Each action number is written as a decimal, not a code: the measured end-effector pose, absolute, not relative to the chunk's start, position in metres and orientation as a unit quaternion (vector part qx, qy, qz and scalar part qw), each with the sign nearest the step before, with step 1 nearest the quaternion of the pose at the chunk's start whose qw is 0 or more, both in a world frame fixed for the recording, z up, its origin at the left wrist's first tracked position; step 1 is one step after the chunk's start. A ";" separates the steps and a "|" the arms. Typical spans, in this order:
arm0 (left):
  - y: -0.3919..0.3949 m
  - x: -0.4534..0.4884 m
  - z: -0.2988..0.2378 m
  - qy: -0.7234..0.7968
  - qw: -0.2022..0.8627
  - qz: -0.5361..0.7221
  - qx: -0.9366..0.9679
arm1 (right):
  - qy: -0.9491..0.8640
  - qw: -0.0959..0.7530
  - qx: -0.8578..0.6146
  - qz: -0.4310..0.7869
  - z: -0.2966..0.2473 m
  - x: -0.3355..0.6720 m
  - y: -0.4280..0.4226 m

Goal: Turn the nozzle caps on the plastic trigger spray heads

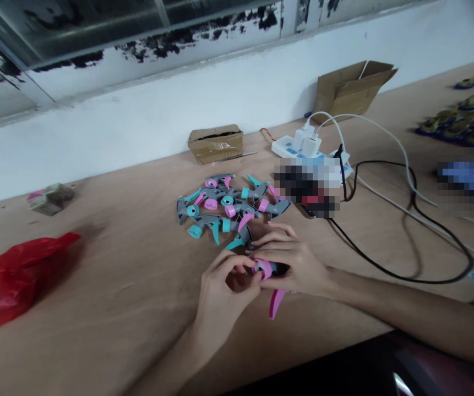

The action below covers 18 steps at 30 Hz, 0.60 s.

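Observation:
Between my two hands is a trigger spray head [277, 301] with a pink collar and a pink trigger that sticks out below. My right hand [298, 261] wraps around its body, hiding most of it. With thumb and fingertips, my left hand [224, 291] pinches the pink collar [263, 269]. Just beyond my hands lies a loose pile of grey spray heads [240, 209], some with pink and some with teal collars and triggers.
A red plastic bag [22, 275] lies at the left, near small stacked blocks [50, 199]. Along the wall stand a small cardboard box [216, 144], a power strip [284, 147] with cables, and an open carton [344, 93]. Gold-and-blue parts [463, 118] are far right.

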<state>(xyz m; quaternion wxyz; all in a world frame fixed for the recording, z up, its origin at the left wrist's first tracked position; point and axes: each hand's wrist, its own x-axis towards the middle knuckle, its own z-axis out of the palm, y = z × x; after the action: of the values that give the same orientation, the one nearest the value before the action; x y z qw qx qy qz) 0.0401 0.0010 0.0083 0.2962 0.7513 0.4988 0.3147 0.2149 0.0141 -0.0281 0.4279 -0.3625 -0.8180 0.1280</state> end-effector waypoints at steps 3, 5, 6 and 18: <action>0.000 0.041 0.009 0.492 0.292 0.318 0.755 | -0.818 0.429 -0.362 0.121 -0.028 0.215 0.013; -0.001 0.041 0.009 0.485 0.289 0.321 0.761 | -0.819 0.431 -0.360 0.117 -0.028 0.215 0.013; -0.001 0.041 0.009 0.482 0.287 0.321 0.763 | -0.820 0.431 -0.359 0.115 -0.028 0.215 0.013; -0.001 0.042 0.007 0.492 0.294 0.300 0.762 | -0.816 0.443 -0.359 0.093 -0.029 0.214 0.014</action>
<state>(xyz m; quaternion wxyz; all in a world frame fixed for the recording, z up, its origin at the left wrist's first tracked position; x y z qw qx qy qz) 0.0415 -0.0008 0.0073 0.2942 0.7621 0.4923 0.3004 0.2139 0.0136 -0.0286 0.4432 -0.3593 -0.8159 0.0931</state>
